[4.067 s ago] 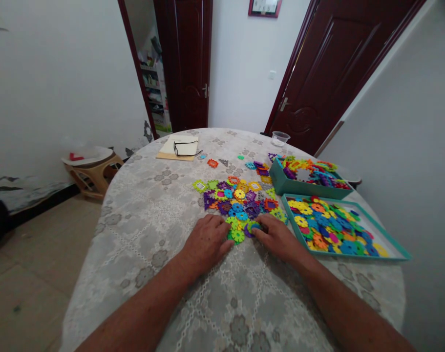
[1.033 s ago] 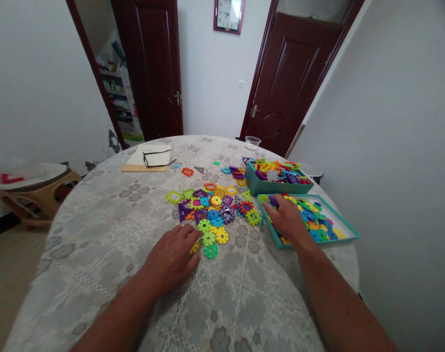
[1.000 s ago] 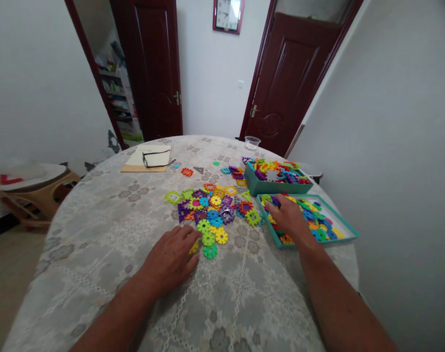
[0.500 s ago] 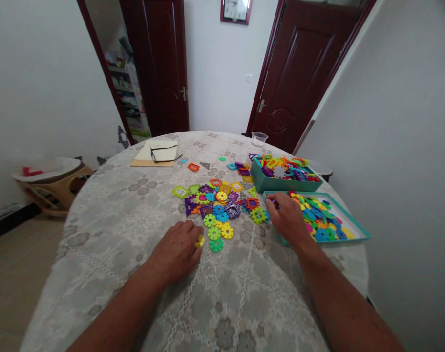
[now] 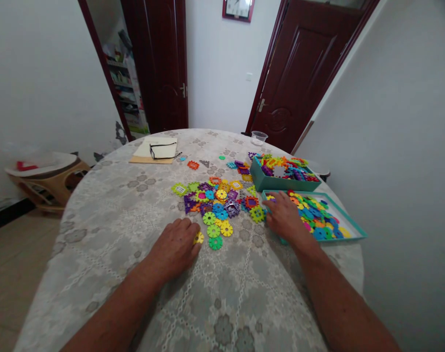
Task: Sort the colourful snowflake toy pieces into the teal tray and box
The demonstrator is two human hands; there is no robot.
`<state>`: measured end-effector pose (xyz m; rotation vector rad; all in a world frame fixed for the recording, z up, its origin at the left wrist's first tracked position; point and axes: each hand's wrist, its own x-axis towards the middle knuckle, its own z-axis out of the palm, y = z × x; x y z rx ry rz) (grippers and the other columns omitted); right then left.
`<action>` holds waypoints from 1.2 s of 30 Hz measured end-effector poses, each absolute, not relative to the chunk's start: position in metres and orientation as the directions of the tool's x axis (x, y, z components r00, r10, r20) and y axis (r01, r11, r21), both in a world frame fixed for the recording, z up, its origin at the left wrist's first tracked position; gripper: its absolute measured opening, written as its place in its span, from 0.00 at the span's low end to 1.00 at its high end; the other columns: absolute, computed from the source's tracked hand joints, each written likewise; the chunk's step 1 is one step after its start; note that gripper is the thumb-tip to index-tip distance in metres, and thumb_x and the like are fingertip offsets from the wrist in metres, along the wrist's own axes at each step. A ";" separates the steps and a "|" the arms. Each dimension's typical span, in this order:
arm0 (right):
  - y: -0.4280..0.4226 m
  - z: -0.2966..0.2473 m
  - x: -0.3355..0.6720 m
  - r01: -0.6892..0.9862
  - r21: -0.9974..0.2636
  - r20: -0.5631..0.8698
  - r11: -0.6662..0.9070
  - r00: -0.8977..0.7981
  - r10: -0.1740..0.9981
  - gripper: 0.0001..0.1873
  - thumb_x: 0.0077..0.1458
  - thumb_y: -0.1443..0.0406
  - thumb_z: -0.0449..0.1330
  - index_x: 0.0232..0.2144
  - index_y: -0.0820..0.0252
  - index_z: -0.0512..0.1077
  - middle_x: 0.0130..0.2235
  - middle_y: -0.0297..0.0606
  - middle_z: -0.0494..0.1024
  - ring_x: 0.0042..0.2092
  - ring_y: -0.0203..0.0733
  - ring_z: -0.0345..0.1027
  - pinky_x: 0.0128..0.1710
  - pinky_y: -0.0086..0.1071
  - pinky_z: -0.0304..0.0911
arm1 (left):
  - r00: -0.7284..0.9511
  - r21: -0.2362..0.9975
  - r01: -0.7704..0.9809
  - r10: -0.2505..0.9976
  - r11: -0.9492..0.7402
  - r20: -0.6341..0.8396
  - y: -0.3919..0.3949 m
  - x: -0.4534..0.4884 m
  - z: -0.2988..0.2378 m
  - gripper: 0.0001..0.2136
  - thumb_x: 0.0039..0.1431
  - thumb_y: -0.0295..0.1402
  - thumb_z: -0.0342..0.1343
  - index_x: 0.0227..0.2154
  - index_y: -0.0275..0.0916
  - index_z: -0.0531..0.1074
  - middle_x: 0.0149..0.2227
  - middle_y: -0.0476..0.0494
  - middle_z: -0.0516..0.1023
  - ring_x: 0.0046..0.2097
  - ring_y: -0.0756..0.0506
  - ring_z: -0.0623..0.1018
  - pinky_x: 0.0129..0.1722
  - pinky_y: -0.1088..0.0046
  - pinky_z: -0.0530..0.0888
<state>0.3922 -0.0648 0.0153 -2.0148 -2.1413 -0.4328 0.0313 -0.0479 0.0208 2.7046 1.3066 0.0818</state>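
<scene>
My left hand [image 5: 176,247] rests on the table, its fingers closed on a yellow notched disc [image 5: 199,238] that shows partly beside the fingertips. To its right lie a lime notched disc [image 5: 213,231], a green notched disc [image 5: 215,243] and a yellow one [image 5: 226,228]. Beyond them spreads a pile of square and round interlocking pieces, with a purple frame piece [image 5: 232,208] among them. Over the left end of the shallow teal tray [image 5: 358,231], my right hand [image 5: 284,215] has its fingers partly stretched out, with nothing visible in them. Several colourful discs fill the tray.
A deeper teal box [image 5: 286,184] full of interlocking pieces stands behind the tray. Farther back is a clear plastic cup [image 5: 259,138]. Eyeglasses [image 5: 162,151] lie on papers [image 5: 141,159] at the far left. A few loose pieces, including an orange one [image 5: 193,165], lie beyond the pile.
My right hand's fingers have loosened and extended over the tray's left end; the small purple thing at its fingertips no longer shows. My left hand stays by the yellow disc. The view has shifted slightly.
</scene>
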 end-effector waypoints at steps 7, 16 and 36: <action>-0.063 0.003 0.379 0.976 0.200 0.200 -0.088 0.048 0.979 0.19 0.60 0.73 0.54 0.46 0.58 0.82 0.68 0.54 0.66 0.70 0.71 0.49 0.63 0.70 0.46 | 0.627 0.132 0.773 0.779 -0.620 -0.009 -0.048 0.031 0.020 0.10 0.67 0.36 0.51 0.45 0.39 0.74 0.47 0.36 0.76 0.48 0.38 0.74 0.49 0.60 0.70; -0.066 0.000 0.377 0.986 0.160 0.186 -0.038 0.007 0.983 0.20 0.59 0.72 0.55 0.50 0.60 0.79 0.66 0.57 0.68 0.70 0.69 0.50 0.65 0.71 0.43 | 0.612 0.183 0.777 0.791 -0.603 0.011 -0.045 0.028 0.012 0.10 0.66 0.35 0.54 0.47 0.40 0.72 0.48 0.36 0.75 0.49 0.38 0.74 0.50 0.61 0.70; -0.067 0.025 0.360 0.973 0.027 0.156 0.231 -0.232 0.960 0.12 0.64 0.68 0.58 0.47 0.60 0.79 0.48 0.46 0.80 0.53 0.51 0.69 0.60 0.41 0.57 | 0.617 0.391 0.731 0.786 -0.559 -0.030 -0.047 0.031 0.017 0.12 0.64 0.28 0.53 0.50 0.43 0.66 0.52 0.41 0.70 0.48 0.43 0.76 0.47 0.68 0.71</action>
